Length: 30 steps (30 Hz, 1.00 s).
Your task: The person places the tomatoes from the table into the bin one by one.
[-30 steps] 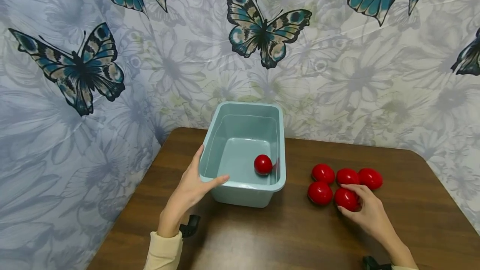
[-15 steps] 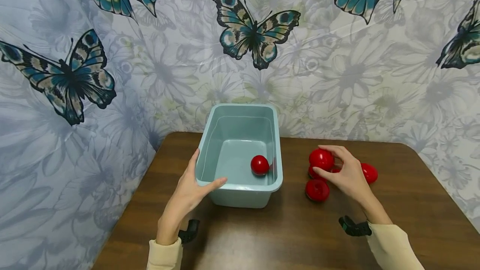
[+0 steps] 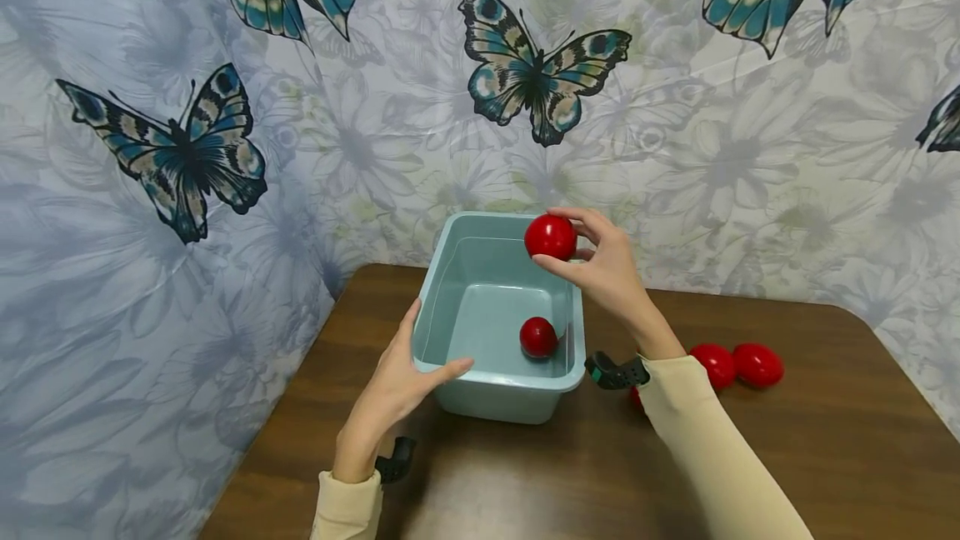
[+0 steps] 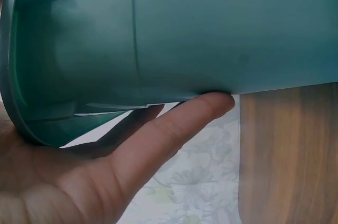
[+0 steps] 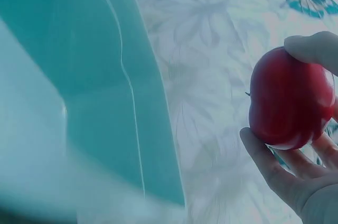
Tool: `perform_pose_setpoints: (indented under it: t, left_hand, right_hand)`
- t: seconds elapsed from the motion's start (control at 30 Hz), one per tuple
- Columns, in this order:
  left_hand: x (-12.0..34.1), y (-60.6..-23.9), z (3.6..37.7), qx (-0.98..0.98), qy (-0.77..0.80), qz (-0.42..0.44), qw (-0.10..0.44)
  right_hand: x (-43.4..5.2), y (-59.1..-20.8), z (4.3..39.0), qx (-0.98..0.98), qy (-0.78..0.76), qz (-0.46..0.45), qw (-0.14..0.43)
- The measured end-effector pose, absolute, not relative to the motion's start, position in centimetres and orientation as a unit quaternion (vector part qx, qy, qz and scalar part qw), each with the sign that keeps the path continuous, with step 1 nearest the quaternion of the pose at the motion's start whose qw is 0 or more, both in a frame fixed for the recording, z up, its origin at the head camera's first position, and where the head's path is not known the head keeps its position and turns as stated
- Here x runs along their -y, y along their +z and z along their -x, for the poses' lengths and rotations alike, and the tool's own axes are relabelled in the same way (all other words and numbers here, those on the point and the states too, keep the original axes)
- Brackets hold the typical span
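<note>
My right hand (image 3: 611, 277) holds a glossy red apple (image 3: 550, 237) between thumb and fingers, above the far right part of a pale blue-green plastic bin (image 3: 495, 403). A short stem shows on this apple (image 5: 290, 100) in the right wrist view. Inside the bin, near its right wall, lies another red apple (image 3: 538, 337). My left hand (image 3: 392, 394) grips the bin's near left corner, thumb over the front rim. Its fingers (image 4: 174, 129) lie along the outside of the wall in the left wrist view.
On the brown wooden table (image 3: 517, 482), two red apples (image 3: 759, 366) show to the right of the bin. A sliver of another apple (image 3: 635, 397) peeks out beside the right sleeve (image 3: 712, 448), which hides part of the group. A butterfly-print cloth (image 3: 390, 140) hangs behind the table.
My right hand has picked an apple from the group on the right, lifted it and carried it left to above the bin. My left hand has stayed at the bin's corner.
</note>
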State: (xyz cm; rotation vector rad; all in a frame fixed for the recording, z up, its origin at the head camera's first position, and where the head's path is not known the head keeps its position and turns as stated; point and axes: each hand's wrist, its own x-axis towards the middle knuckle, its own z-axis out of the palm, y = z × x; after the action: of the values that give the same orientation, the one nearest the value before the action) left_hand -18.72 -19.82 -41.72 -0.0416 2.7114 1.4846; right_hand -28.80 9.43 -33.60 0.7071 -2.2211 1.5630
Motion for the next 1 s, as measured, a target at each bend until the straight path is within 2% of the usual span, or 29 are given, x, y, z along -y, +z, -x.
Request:
perform_pose_setpoints:
  t: [0.47,0.83,1.0]
  left_hand:
    - [19.6,-41.6,18.9,-0.879,0.476,0.002,0.022]
    - [19.9,-41.7,19.0,-0.877,0.481,-0.002,0.015]
    - [19.8,-41.7,19.0,-0.875,0.484,0.0,0.016]
  right_hand:
    - [-5.6,-33.1,30.2,0.789,0.52,-0.288,0.153]
    - [-4.9,-33.7,30.0,0.816,0.479,-0.303,0.112]
    - [-5.1,-33.9,30.0,0.815,0.484,-0.3,0.111]
